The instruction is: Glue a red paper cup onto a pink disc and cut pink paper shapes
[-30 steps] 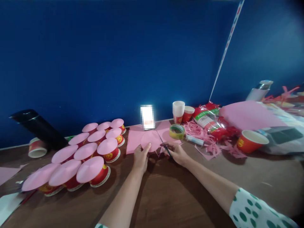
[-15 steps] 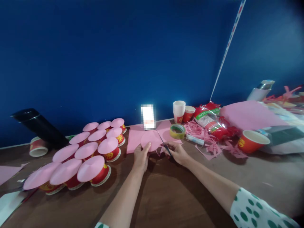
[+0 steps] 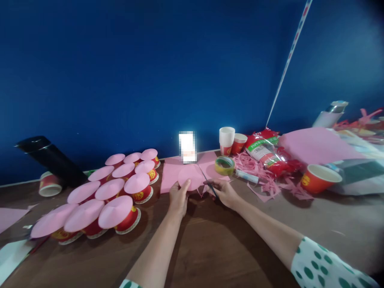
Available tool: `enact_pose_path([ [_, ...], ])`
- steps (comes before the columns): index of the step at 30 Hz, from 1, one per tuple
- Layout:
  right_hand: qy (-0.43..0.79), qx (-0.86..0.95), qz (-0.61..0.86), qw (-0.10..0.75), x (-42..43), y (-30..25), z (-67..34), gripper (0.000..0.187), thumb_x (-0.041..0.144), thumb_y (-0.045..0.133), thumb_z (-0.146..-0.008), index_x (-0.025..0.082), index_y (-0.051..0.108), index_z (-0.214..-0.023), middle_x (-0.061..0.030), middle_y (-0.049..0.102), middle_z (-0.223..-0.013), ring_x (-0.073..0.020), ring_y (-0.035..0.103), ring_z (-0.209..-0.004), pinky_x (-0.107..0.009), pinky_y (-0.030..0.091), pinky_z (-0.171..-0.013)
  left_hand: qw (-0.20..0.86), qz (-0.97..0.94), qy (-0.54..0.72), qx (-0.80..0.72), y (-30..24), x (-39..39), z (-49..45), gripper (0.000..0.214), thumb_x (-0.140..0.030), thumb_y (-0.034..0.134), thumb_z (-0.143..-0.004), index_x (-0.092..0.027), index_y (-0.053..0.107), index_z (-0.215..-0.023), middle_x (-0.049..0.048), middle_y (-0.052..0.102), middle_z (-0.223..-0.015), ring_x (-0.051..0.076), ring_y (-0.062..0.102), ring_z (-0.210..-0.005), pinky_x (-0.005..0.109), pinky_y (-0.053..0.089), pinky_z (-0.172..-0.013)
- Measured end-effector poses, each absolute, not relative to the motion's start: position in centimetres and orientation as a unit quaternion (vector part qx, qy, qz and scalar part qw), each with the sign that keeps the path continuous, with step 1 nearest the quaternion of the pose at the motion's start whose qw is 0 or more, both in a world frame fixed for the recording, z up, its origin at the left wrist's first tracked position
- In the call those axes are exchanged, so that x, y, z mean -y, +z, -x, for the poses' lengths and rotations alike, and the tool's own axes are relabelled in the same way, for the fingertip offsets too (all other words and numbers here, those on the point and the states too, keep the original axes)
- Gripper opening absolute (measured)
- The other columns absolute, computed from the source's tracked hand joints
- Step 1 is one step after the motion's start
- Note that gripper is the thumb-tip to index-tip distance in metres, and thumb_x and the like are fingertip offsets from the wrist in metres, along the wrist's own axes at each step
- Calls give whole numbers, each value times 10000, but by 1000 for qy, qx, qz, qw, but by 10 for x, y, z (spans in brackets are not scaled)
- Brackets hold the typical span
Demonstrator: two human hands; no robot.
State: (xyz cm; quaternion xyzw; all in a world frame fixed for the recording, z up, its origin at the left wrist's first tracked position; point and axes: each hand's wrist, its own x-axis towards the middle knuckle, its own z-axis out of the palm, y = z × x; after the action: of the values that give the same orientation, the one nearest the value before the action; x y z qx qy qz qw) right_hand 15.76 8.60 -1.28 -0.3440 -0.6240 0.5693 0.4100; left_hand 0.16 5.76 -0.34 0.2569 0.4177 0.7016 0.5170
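A round pink paper disc (image 3: 192,177) is pinched at its near left edge by my left hand (image 3: 180,198), thumb on top. My right hand (image 3: 223,193) is closed around dark scissors (image 3: 212,189), whose blades lie along the disc's right edge. A thin pink offcut (image 3: 200,193) dangles under the blades. Beneath the disc, larger pink sheets (image 3: 169,176) lie flat on the brown table. To the left stand several upturned red paper cups topped with shallow pink paper cones (image 3: 115,212).
A bright upright screen (image 3: 187,148) stands at the wall. At right are stacked paper cups (image 3: 227,141), a tape roll (image 3: 224,165), shredded pink paper (image 3: 265,185), a red plastic packet (image 3: 264,154) and an orange cup (image 3: 319,179). A black bottle (image 3: 51,162) leans at left.
Almost nothing differs. Both hands, the disc and the scissors keep nearly the same places; the whole view has shifted very slightly.
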Motion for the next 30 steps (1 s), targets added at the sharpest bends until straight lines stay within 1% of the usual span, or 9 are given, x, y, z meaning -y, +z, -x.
enact_pose_path([
  [5,562,632,348,405,-86,-13,-158,355,353,666,-690,123,616,-956,40,510,-534,-62,436,-429,-183,360,-400,504,-249,710,-424,-3,-58,-2,306,-297,721,-590,-103,616,-802,73,684,-719,202,650,-730,312,506,-680],
  [10,564,632,347,402,-86,-14,-159,370,373,668,-683,128,620,-957,39,511,-534,-70,448,-432,-189,368,-402,501,-252,713,-420,-4,-58,-2,301,-295,723,-593,-104,617,-800,74,686,-736,199,650,-741,302,506,-682],
  [14,563,634,346,401,-86,-12,-159,385,387,674,-673,125,617,-950,32,525,-543,-73,455,-437,-191,374,-405,509,-257,706,-420,-4,-58,-2,347,-317,729,-584,-96,629,-833,83,690,-733,199,652,-710,313,506,-679],
  [17,572,626,344,404,-85,-11,-159,388,388,679,-667,121,612,-940,31,525,-548,-69,452,-443,-188,377,-409,515,-262,705,-412,-4,-58,-2,385,-323,729,-588,-86,628,-875,93,693,-746,202,652,-723,318,503,-689],
  [21,582,618,337,406,-84,-9,-159,399,398,682,-663,121,601,-938,24,532,-566,-74,459,-465,-190,381,-417,520,-266,703,-406,-3,-57,-2,399,-321,738,-575,-81,628,-875,96,694,-750,207,651,-738,325,499,-707],
  [25,587,617,327,410,-84,-11,-159,387,397,664,-687,120,590,-947,22,531,-571,-71,457,-472,-192,383,-433,528,-263,694,-412,-2,-56,-1,426,-330,750,-551,-81,632,-876,98,693,-747,211,651,-731,328,499,-704],
  [30,588,616,324,412,-85,-13,-159,378,386,661,-694,120,590,-953,24,528,-573,-70,452,-478,-190,375,-438,532,-267,690,-411,-2,-56,-1,417,-333,744,-562,-83,631,-876,95,692,-741,206,650,-729,320,502,-698],
])
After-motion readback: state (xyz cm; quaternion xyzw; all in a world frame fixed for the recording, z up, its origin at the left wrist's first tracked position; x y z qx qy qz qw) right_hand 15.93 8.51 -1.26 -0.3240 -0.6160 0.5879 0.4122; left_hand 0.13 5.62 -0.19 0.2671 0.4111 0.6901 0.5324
